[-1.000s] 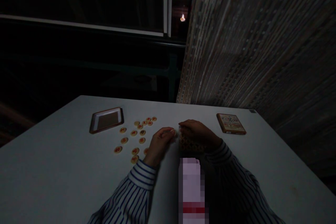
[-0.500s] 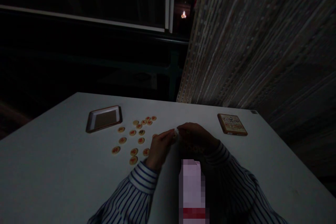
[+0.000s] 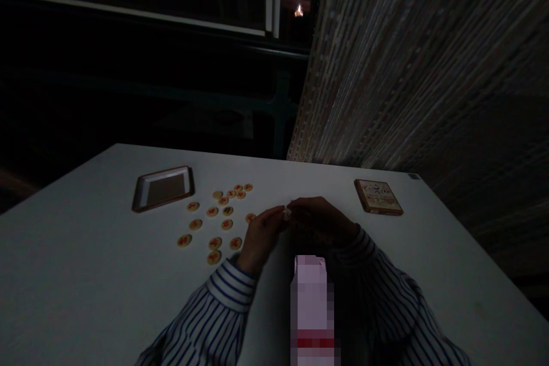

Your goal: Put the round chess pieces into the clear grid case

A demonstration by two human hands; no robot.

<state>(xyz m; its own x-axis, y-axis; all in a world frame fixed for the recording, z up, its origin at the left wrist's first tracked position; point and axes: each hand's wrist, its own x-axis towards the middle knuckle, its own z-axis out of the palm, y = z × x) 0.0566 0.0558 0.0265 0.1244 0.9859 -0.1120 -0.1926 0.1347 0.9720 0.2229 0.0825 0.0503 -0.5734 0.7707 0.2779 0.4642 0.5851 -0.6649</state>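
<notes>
My left hand [image 3: 260,238] and my right hand [image 3: 325,218] meet over the middle of the white table. Between their fingertips is a small whitish thing [image 3: 287,214], too small and dim to name. The fingers of both hands are closed on it. To the left of my left hand lie several round wooden pieces [image 3: 212,212] with red markings, flat on the table. One piece [image 3: 227,211] carries a dark marking, and another [image 3: 218,195] looks blank. The area under my right hand is in deep shadow.
An open, shallow tray [image 3: 136,201] lies at the table's left. A flat box [image 3: 380,197] with a printed lid sits at the right. Beyond the white table [image 3: 107,274] hangs a string curtain [image 3: 343,68]. A blurred pink and red shape [image 3: 312,297] is at the bottom centre.
The view has shifted slightly, so the table and its objects appear a little higher and further left. Both hands remain together at the small whitish thing.
</notes>
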